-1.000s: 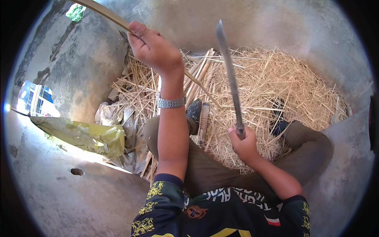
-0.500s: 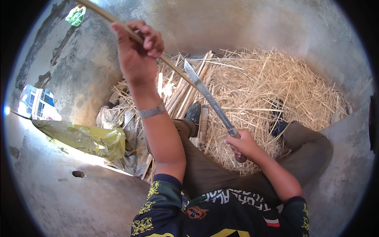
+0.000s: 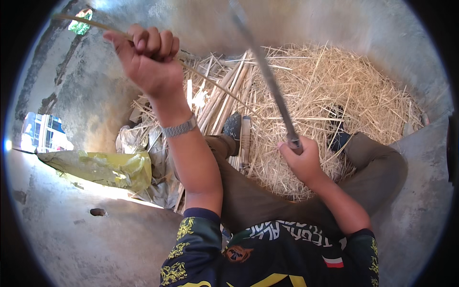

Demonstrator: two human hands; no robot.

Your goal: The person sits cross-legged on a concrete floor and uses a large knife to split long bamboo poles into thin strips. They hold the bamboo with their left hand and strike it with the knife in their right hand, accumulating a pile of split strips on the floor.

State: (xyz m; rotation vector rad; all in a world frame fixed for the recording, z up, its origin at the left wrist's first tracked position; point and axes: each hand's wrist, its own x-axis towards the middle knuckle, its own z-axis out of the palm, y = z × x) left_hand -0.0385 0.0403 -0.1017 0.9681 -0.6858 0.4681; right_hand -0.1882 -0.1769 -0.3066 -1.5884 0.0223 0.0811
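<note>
My left hand (image 3: 150, 62) is raised at the upper left, its fingers wrapped round a long thin wooden strip (image 3: 217, 87). One end of the strip reaches up toward the wall; the other slants down to the right, over the straw. In my right hand (image 3: 307, 160) is the handle of a machete (image 3: 271, 81). Its long blade points up and away, blurred near the tip. A gap shows between the blade and the strip's lower end. Most of the machete's handle is hidden by my fingers.
Loose straw-like shavings (image 3: 334, 91) spread between my bent legs and the far wall (image 3: 315, 24). Longer split sticks (image 3: 227, 93) lie left of them. Near my left shoe (image 3: 233, 130) is a short brown wooden piece (image 3: 245, 138). A yellow plastic sheet (image 3: 110, 170) lies at left.
The machete has swung upward and its handle has moved slightly up and right. My left hand has shifted left, and the strip's lower end now lies farther right, apart from the blade.
</note>
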